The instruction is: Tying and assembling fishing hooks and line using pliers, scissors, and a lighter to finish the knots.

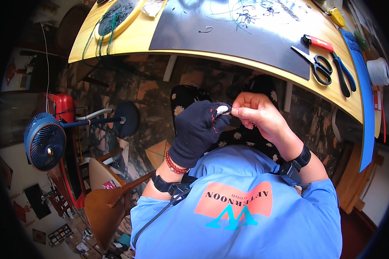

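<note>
My left hand [197,129], in a black glove with red stitching and a white covering on a fingertip, is closed in a pinch over my lap. Against its fingertips, my bare right hand [263,114] pinches with thumb and forefinger. Whatever sits between the two hands is too small to make out. Beyond them, on the table, a dark mat [229,47] carries a single fishing hook [206,30] and a scattered cluster of dark hooks [247,17] with thin line. A yellow-rimmed round tray [136,13] at the left holds dark pieces and green line [112,26].
At the table's right lie a red lighter [320,43], black-handled scissors [321,71] and a blue-and-black handled tool [345,75]. A blue strip [367,116] runs along that edge near a white spool [378,71]. Leftward stand a blue fan [45,141] and a wooden chair [101,211].
</note>
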The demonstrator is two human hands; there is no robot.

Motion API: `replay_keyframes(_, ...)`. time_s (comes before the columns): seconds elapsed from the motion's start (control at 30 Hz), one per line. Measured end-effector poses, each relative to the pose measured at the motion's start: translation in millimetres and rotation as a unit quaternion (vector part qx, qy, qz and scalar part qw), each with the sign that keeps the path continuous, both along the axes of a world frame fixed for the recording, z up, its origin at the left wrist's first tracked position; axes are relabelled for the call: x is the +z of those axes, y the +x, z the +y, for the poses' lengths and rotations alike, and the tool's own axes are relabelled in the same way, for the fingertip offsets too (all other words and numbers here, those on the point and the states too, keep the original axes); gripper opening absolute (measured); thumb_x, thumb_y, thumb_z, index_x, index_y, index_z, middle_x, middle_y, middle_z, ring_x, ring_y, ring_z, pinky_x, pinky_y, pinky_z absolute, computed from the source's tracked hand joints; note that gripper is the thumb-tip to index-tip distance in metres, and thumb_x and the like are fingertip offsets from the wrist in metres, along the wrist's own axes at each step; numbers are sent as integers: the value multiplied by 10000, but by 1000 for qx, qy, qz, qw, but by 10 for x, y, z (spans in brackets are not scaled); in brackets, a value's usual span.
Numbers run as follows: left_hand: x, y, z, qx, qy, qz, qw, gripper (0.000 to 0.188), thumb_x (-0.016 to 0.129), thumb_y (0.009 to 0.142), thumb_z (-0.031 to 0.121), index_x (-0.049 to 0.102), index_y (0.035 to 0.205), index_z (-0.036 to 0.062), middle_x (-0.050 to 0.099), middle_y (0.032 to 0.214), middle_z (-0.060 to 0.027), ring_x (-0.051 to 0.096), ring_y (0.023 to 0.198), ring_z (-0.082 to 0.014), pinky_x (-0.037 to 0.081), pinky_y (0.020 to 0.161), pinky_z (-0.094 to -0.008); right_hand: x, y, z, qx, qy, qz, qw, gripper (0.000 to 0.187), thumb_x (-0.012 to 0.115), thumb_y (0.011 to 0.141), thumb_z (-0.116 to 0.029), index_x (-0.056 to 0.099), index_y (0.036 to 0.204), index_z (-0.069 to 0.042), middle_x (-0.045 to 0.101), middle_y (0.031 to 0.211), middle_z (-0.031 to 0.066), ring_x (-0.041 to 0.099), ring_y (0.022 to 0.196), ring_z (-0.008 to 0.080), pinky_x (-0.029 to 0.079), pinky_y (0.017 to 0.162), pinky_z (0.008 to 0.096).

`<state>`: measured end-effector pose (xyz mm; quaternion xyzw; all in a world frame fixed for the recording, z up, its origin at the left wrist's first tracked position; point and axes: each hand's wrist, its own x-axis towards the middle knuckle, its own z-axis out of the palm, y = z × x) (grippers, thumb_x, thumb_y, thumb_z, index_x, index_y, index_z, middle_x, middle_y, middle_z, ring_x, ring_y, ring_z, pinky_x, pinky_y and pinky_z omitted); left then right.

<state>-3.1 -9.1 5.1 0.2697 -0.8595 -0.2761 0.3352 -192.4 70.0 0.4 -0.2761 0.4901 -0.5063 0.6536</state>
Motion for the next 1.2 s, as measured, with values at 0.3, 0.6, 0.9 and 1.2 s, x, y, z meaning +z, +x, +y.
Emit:
replay_keyframes(0.3, 43, -6, -4, -8, -11, -6, 1000, 190, 790, 787, 191, 752, 963, 129, 661, 802, -63, 651, 702, -251, 511, 610, -348, 24, -4, 1, 12, -11, 4, 1000, 168, 714, 872, -190, 630, 896, -46, 578, 673, -19, 526, 555, 50, 407, 518, 202)
replay_keyframes(0.6, 13, -1, -14, -29, -33, -8, 999, 189, 781, 785, 179, 751, 965, 130, 618, 752, -62, 624, 666, -251, 490, 584, -354, 5, -15, 17, 24, -16, -10, 1000, 162, 702, 867, -176, 607, 888, -46, 572, 681, -16, 532, 567, 57, 412, 526, 205)
replay_keyframes(0.9, 111, -47, 27, -35, 144, 4, 989, 306, 805, 790, 125, 707, 1071, 55, 711, 877, -69, 639, 706, -151, 503, 649, -296, 63, -17, 9, 2, -31, 2, 1000, 146, 709, 867, -161, 620, 879, -46, 563, 703, -32, 480, 576, 35, 379, 521, 205)
replay_keyframes(1.2, 35, -42, 57, -26, 263, -3, 964, 321, 789, 803, 95, 688, 1102, 40, 684, 863, -14, 554, 699, -58, 468, 643, -246, 29, -17, 27, 5, -31, 2, 1000, 148, 711, 858, -153, 629, 883, -32, 631, 764, 8, 495, 581, 39, 389, 522, 207)
